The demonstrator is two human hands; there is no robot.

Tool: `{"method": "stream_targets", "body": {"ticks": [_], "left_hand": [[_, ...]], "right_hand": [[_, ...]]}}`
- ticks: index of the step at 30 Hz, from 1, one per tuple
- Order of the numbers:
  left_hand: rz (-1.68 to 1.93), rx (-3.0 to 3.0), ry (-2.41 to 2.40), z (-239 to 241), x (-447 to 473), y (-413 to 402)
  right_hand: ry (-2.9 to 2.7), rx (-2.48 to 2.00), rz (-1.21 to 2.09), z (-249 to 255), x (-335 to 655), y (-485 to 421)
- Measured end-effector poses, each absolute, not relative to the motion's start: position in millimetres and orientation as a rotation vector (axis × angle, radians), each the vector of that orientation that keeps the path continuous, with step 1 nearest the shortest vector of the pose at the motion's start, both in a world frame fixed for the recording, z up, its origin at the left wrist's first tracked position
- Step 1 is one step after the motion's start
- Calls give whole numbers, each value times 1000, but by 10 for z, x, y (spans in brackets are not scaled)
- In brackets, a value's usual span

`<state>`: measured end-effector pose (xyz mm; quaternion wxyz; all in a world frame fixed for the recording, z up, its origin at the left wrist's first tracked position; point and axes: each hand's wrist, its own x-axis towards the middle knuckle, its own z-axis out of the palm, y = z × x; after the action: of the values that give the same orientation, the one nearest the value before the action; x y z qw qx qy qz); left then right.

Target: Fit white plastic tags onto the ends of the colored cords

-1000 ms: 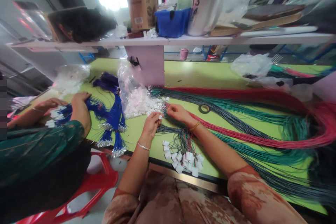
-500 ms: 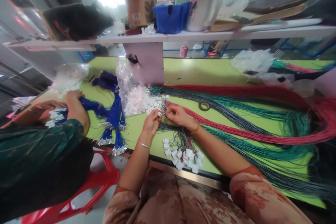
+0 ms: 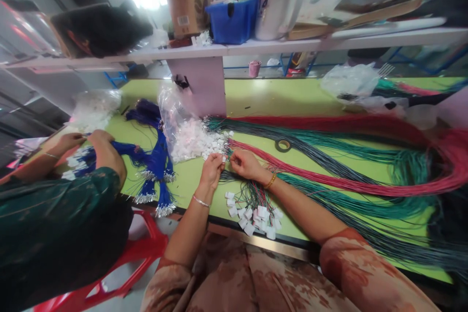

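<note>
My left hand [image 3: 212, 170] is closed in a pinch on a small white plug connector [image 3: 224, 159]. Close beside it, my right hand [image 3: 247, 164] is pinched on a thin wire at the connector; the wire's end is too small to make out. Under my wrists lies a pile of white connectors fitted with wires [image 3: 260, 217]. Loose white connectors [image 3: 195, 141] spill from a clear plastic bag [image 3: 168, 102] beyond my left hand. Bundles of red wires [image 3: 329, 180], green wires [image 3: 314, 195] and dark grey wires [image 3: 310, 156] stretch off to the right.
A roll of black tape [image 3: 282, 146] lies among the wires. At left a co-worker's hands [image 3: 100, 139] handle blue wires [image 3: 155, 156] on the same green table [image 3: 263, 97]. A shelf [image 3: 329, 41] above carries a blue bin [image 3: 234, 22] and a mug [image 3: 278, 5]. A red stool [image 3: 146, 248] stands left.
My right hand has shifted slightly, and both hands stay close together at the connector. The co-worker's left hand has moved up toward the other one. The whole view has shifted a little.
</note>
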<state>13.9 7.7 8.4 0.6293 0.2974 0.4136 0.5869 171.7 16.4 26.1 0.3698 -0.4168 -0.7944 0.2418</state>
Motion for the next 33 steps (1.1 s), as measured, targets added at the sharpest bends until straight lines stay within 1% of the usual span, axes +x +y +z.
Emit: {"method": "stream_targets", "body": {"ticks": [4,10,12,17,22,24,28,33], "left_hand": [[1305,684,985,79,179,70],[1329,732,1017,59,212,62],[1348,718,1023,49,222,61],[1357,718,1036,9,259,45],[1249,756,1072,3,274,27],[1212,747,1085,19,267,28],[1181,746,1096,53,244,33],[1158,755,1085,58,216,28]], "right_hand": [[-1987,-1088,710,223,1732,191],[-1873,-1163,872,139,1630,217],[-1857,-1180,879,119,1618,202],[-1951,-1261,709,116,1636,125],[-2044,-1199,752,145,1799,297],[-2034,-1301,681,161,1880,440],[-2148,-1646,451,150,1898,645],[-2237,-1823,365,128,1817,676]]}}
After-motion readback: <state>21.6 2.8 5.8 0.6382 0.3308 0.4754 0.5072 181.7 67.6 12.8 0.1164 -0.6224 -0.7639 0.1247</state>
